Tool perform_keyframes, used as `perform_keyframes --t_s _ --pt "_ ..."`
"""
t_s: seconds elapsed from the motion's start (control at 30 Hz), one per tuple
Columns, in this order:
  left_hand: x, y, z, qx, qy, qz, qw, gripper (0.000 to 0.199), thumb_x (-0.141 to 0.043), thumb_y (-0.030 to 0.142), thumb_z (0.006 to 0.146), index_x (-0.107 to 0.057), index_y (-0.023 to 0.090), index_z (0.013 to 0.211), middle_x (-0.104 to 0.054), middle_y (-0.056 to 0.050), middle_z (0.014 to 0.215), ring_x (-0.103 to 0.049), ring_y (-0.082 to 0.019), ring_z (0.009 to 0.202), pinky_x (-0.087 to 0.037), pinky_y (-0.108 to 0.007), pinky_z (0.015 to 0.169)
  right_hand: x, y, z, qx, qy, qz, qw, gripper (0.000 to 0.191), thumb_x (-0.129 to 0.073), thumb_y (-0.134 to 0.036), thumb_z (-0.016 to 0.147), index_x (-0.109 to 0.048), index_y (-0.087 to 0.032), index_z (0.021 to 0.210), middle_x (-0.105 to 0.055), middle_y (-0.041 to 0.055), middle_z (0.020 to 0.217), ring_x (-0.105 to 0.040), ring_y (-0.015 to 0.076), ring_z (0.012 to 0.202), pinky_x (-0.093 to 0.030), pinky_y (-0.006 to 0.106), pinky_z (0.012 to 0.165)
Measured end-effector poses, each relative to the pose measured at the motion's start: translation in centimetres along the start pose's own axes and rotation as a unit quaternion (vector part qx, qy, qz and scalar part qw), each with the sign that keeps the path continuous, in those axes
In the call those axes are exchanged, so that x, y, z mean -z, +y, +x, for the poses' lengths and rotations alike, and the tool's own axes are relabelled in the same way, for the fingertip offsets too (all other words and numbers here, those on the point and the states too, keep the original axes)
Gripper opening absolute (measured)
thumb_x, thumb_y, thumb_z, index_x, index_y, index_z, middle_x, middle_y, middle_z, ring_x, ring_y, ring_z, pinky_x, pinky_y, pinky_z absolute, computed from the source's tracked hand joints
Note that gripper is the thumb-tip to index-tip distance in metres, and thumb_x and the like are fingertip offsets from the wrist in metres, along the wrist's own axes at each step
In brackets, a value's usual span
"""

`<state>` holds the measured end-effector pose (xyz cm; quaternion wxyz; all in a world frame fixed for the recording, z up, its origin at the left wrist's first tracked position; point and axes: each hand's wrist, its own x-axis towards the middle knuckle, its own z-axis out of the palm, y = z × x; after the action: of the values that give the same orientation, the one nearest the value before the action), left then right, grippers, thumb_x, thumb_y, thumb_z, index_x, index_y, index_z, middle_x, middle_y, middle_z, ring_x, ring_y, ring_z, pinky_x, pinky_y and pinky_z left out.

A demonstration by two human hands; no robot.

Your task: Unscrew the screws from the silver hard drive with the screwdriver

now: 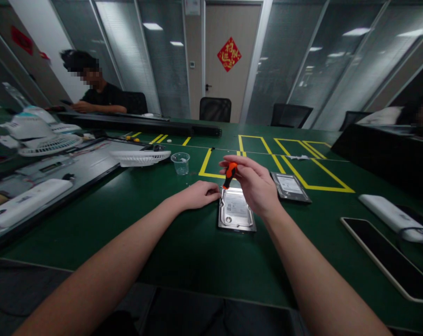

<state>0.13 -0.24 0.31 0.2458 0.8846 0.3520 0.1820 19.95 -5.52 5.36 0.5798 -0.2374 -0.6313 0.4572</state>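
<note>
The left hand [203, 195] curls at the hard drive [237, 213]; whether it pinches, I cannot tell. The drive lies flat on the table [193, 261]. The right hand [256, 184] pinches a tilted screwdriver [230, 175], which could slip if the left hold is loose.

Your left hand [200, 194] and right hand [258, 184] are both totally bare, with pretty slim fingers [246, 162] and nails too small to make out. Your forearms [120, 252] are bare too, smooth-looking, narrow at the wrists [178, 204] and getting chunkier toward where the view cuts off.
</note>
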Motion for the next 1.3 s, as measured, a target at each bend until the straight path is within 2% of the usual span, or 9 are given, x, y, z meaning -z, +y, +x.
perform_keyframes --t_s 0.17,0.43,0.6,0.73,0.9,1.03,1.17,1.3 --pt "0.08 0.12 0.02 -0.002 0.006 0.007 1.000 0.026 -0.055 0.041 0.098 -0.066 0.018 0.091 -0.070 -0.003 0.084 -0.061 -0.018 0.071 -0.039 -0.029 0.064 -0.13 0.18 -0.05 0.016 0.011 -0.031 0.999 0.024 -0.063 -0.033 0.096 -0.075 -0.032 0.116 -0.075 0.0030 0.121 -0.068 0.0225 0.116 -0.052 0.047 0.107" --pt "-0.01 -0.14 -0.01 -0.003 0.006 0.012 1.000 0.026 -0.055 0.041 0.098 -0.067 0.019 0.092 -0.071 -0.003 0.087 -0.062 -0.018 0.076 -0.042 -0.029 0.069 -0.13 -0.22 -0.18 0.049 0.036 -0.078 0.995 0.017 -0.075 -0.031 0.088 -0.072 -0.028 0.104 -0.071 0.0009 0.101 -0.068 0.0166 0.095 -0.058 0.035 0.090" --pt "-0.02 -0.17 0.07 -0.006 0.005 0.022 1.000 0.028 -0.054 0.042 0.099 -0.067 0.018 0.092 -0.072 -0.004 0.089 -0.063 -0.019 0.077 -0.043 -0.030 0.071 -0.50 -0.30 -0.24 0.046 0.020 -0.047 0.998 0.015 -0.073 -0.029 0.090 -0.066 -0.026 0.104 -0.074 0.0034 0.109 -0.072 0.0178 0.098 -0.058 0.038 0.094" --pt "-0.01 -0.12 0.08 -0.008 0.005 0.020 1.000 0.028 -0.054 0.042 0.099 -0.067 0.018 0.091 -0.072 -0.005 0.089 -0.063 -0.019 0.078 -0.043 -0.030 0.071 -0.69 -0.30 -0.30 0.047 0.020 -0.024 0.998 0.018 -0.073 -0.029 0.090 -0.062 -0.027 0.104 -0.076 0.0020 0.108 -0.074 0.0174 0.096 -0.059 0.040 0.095" --pt "-0.03 -0.14 0.07 -0.009 0.006 0.019 1.000 0.028 -0.055 0.042 0.099 -0.067 0.018 0.091 -0.072 -0.005 0.089 -0.063 -0.019 0.078 -0.042 -0.030 0.071 -0.65 -0.54 -0.30 0.037 0.016 -0.048 0.998 0.016 -0.075 -0.032 0.088 -0.069 -0.025 0.102 -0.075 0.0040 0.108 -0.073 0.0192 0.099 -0.059 0.040 0.094" --pt "0.04 0.04 0.01 0.003 0.002 0.014 1.000 0.027 -0.054 0.042 0.099 -0.066 0.019 0.090 -0.071 -0.004 0.086 -0.062 -0.019 0.074 -0.041 -0.030 0.068 -0.51 -0.47 -0.26 0.029 0.015 -0.017 0.999 0.013 -0.066 -0.032 0.095 -0.073 -0.027 0.105 -0.075 0.0038 0.110 -0.073 0.0190 0.097 -0.059 0.041 0.094" --pt "0.15 0.27 -0.06 0.007 -0.002 0.008 1.000 0.028 -0.055 0.042 0.098 -0.067 0.019 0.092 -0.071 -0.004 0.087 -0.062 -0.019 0.073 -0.041 -0.030 0.068 -0.42 -0.26 -0.20 0.025 0.010 0.003 1.000 0.015 -0.060 -0.030 0.097 -0.073 -0.028 0.106 -0.076 0.0033 0.112 -0.074 0.0200 0.100 -0.058 0.044 0.097" --pt "0.15 0.27 -0.04 0.006 0.000 0.005 1.000 0.028 -0.054 0.042 0.098 -0.067 0.019 0.092 -0.072 -0.004 0.088 -0.062 -0.019 0.074 -0.041 -0.030 0.068 -0.49 -0.34 -0.26 0.030 0.015 -0.018 0.999 0.014 -0.065 -0.033 0.095 -0.071 -0.028 0.107 -0.076 0.0034 0.115 -0.073 0.0204 0.102 -0.057 0.046 0.099"
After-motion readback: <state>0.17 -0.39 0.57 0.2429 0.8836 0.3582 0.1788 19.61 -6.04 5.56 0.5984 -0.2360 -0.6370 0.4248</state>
